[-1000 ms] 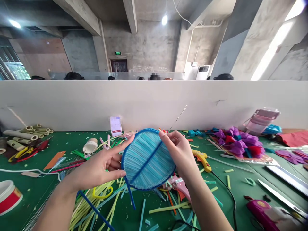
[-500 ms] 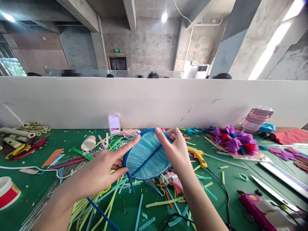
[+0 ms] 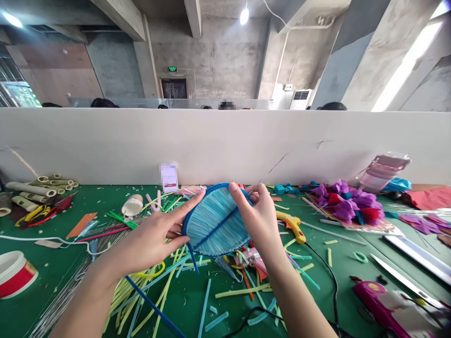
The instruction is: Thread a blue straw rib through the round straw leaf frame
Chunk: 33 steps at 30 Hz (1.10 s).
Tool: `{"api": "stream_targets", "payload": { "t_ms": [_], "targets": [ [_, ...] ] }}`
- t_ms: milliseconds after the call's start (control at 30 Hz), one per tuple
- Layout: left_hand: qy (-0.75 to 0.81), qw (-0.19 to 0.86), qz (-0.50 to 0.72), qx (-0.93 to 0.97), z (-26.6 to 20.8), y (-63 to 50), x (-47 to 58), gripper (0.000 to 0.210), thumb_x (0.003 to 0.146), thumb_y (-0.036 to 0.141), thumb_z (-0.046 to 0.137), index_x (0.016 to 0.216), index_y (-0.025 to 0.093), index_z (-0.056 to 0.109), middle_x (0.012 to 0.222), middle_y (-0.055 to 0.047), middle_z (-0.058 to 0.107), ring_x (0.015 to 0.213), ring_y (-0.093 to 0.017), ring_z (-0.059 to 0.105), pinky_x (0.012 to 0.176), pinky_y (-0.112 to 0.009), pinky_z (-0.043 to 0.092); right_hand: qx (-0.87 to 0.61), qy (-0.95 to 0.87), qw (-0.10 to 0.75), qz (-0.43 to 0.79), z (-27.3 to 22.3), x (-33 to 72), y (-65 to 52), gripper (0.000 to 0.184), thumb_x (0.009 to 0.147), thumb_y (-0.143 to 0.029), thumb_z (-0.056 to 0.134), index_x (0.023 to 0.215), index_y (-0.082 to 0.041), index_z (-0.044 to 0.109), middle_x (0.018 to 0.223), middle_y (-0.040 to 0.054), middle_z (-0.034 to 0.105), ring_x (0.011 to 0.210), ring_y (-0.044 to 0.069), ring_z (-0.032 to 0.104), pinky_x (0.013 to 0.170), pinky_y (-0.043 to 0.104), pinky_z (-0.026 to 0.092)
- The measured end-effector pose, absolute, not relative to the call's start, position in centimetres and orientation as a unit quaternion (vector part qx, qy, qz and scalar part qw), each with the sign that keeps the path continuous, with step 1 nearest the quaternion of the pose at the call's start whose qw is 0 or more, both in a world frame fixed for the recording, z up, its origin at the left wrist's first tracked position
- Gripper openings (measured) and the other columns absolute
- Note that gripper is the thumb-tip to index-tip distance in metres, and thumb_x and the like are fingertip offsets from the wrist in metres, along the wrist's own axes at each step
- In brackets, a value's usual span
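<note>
Both hands hold a light-blue leaf-shaped piece point(image 3: 214, 230) with a dark-blue fuzzy rim and a dark-blue line along its middle. My left hand point(image 3: 155, 241) grips its left edge, index finger stretched along the rim and thumb below. At the right end, my right hand point(image 3: 255, 206) pinches the piece with the thumb on its face; those fingertips are partly hidden behind it. A thin wire point(image 3: 275, 166) sticks up from behind my right hand. Dark-blue strips hang under the left edge, one point(image 3: 155, 305) running down to the bottom of the view.
Yellow-green strips point(image 3: 121, 300) and blue offcuts litter the green table point(image 3: 299, 295). A yellow glue gun point(image 3: 292, 226) lies right, with purple and red flowers point(image 3: 347, 202), scissors point(image 3: 405, 279) and a magenta device point(image 3: 377, 300) beyond. Left are pliers point(image 3: 37, 216), bamboo tubes point(image 3: 42, 190) and a tape roll point(image 3: 16, 274).
The view has tilted and turned slightly, so the table things appear a little higher and farther right. Both hands keep their hold on the blue leaf-shaped piece.
</note>
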<state>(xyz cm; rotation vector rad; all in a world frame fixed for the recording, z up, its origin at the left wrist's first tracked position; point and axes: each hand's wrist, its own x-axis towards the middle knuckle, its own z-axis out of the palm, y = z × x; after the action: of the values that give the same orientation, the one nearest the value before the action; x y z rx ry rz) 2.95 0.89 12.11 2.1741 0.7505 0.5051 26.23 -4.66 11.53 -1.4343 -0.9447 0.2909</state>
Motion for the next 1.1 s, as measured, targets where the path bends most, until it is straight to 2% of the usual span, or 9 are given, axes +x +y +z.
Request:
{"api": "stream_targets", "payload": {
  "t_ms": [100,300,500,600,700,800,900,1000,1100],
  "targets": [
    [0.288,0.392,0.211,0.848,12.1,1.0,3.0,0.091,0.094,0.031,0.07,0.166,0.041,0.015,0.121,-0.003,0.078,0.108,-0.03,0.075,0.092,-0.04,0.063,-0.609,-0.417,0.661,0.137,11.5,26.3,-4.8,0.052,0.075,-0.07,0.074,0.08,-0.024,0.049,0.067,-0.0033,0.052,0.062,0.015,0.046,0.058,0.029,0.035],
    [0.279,0.393,0.204,0.852,12.0,0.9,2.8,0.082,0.096,0.031,0.067,0.165,0.041,0.023,0.122,-0.002,0.078,0.11,-0.031,0.075,0.096,-0.043,0.062,-0.588,-0.419,0.671,0.169,11.5,26.3,-4.9,0.053,0.075,-0.071,0.075,0.08,-0.025,0.049,0.063,-0.0037,0.051,0.059,0.015,0.047,0.055,0.028,0.035],
    [0.285,0.392,0.204,0.851,12.4,1.2,2.3,0.083,0.096,0.031,0.068,0.164,0.043,0.022,0.12,0.0,0.078,0.107,-0.029,0.076,0.094,-0.043,0.063,-0.53,-0.423,0.68,0.279,12.1,26.3,-5.2,0.048,0.079,-0.069,0.072,0.09,-0.025,0.057,0.061,-0.0048,0.057,0.051,0.013,0.044,0.05,0.027,0.033],
    [0.285,0.419,0.206,0.837,12.7,1.4,2.0,0.087,0.095,0.032,0.069,0.165,0.039,0.018,0.12,-0.002,0.079,0.109,-0.03,0.075,0.095,-0.044,0.063,-0.5,-0.407,0.695,0.318,12.3,26.5,-5.2,0.047,0.081,-0.066,0.072,0.1,-0.023,0.065,0.07,-0.001,0.067,0.058,0.016,0.056,0.053,0.028,0.041],
    [0.283,0.442,0.213,0.824,12.9,1.6,1.8,0.09,0.093,0.033,0.072,0.166,0.039,0.02,0.114,-0.001,0.08,0.108,-0.03,0.075,0.093,-0.042,0.064,-0.464,-0.376,0.734,0.323,12.5,26.5,-5.4,0.042,0.082,-0.057,0.074,0.103,-0.022,0.065,0.088,0.0042,0.075,0.08,0.021,0.07,0.069,0.031,0.053],
    [0.272,0.453,0.232,0.817,12.9,1.8,1.8,0.088,0.093,0.033,0.073,0.165,0.039,0.024,0.11,-0.001,0.08,0.108,-0.029,0.075,0.092,-0.04,0.064,-0.443,-0.372,0.772,0.262,12.5,26.2,-5.5,0.039,0.085,-0.045,0.075,0.112,-0.026,0.054,0.095,0.0045,0.078,0.095,0.023,0.074,0.079,0.034,0.056],
    [0.268,0.449,0.248,0.815,12.8,1.8,1.8,0.085,0.093,0.036,0.073,0.165,0.039,0.026,0.109,-0.001,0.08,0.103,-0.027,0.076,0.091,-0.04,0.064,-0.452,-0.426,0.77,0.145,12.2,25.9,-5.6,0.027,0.091,-0.036,0.071,0.107,-0.028,0.051,0.1,0.0051,0.078,0.103,0.022,0.074,0.087,0.036,0.056],
    [0.261,0.442,0.258,0.818,12.7,2.0,1.8,0.084,0.094,0.038,0.072,0.165,0.038,0.026,0.108,-0.001,0.08,0.102,-0.027,0.076,0.092,-0.043,0.064,-0.51,-0.475,0.716,0.043,11.9,25.9,-5.6,0.014,0.094,-0.038,0.066,0.097,-0.025,0.061,0.1,0.0062,0.077,0.096,0.021,0.075,0.088,0.038,0.058],
    [0.256,0.436,0.268,0.82,12.5,2.1,1.9,0.082,0.095,0.038,0.072,0.164,0.038,0.028,0.112,-0.001,0.08,0.111,-0.029,0.074,0.095,-0.044,0.063,-0.577,-0.472,0.666,-0.017,12.1,26.0,-5.9,0.017,0.092,-0.042,0.067,0.093,-0.024,0.066,0.089,0.0043,0.078,0.084,0.022,0.076,0.082,0.038,0.059]
  ]
}}
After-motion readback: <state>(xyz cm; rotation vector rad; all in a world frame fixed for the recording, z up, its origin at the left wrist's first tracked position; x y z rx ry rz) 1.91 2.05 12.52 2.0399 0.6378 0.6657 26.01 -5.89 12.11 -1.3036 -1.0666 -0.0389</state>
